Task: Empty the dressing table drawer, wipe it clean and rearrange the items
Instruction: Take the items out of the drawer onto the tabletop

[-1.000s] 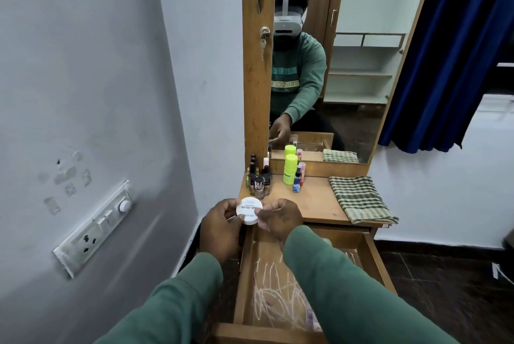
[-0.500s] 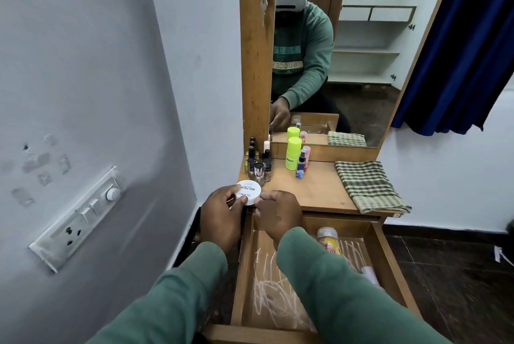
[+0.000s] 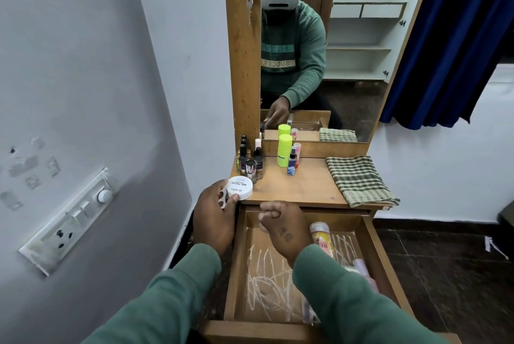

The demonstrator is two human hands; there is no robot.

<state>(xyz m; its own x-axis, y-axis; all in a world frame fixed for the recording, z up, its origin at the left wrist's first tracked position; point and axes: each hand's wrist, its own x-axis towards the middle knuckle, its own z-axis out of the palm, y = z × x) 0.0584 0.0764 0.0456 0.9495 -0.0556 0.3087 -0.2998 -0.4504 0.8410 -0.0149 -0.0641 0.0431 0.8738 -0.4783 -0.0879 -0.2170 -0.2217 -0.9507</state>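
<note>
Left grip [image 3: 216,214] around white tub [image 3: 241,188]

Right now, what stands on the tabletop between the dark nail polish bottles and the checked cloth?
In the head view: a lime-green bottle, a small blue spray bottle and a pink tube, grouped by the mirror; otherwise bare tabletop.

A white jar [image 3: 240,188] with black lettering; a neon-green bottle [image 3: 284,150]. A green-and-cream checked cloth [image 3: 358,180], right of frame; dark blue curtain [image 3: 456,37], upper right.

Your drawer [image 3: 236,274] and tabletop [image 3: 300,185]: matt wood laminate, with chalky white scribbles on the drawer floor. Your jar [image 3: 241,188]: smooth white plastic, slight sheen. Your cloth [image 3: 358,179]: coarse checked weave.
</note>
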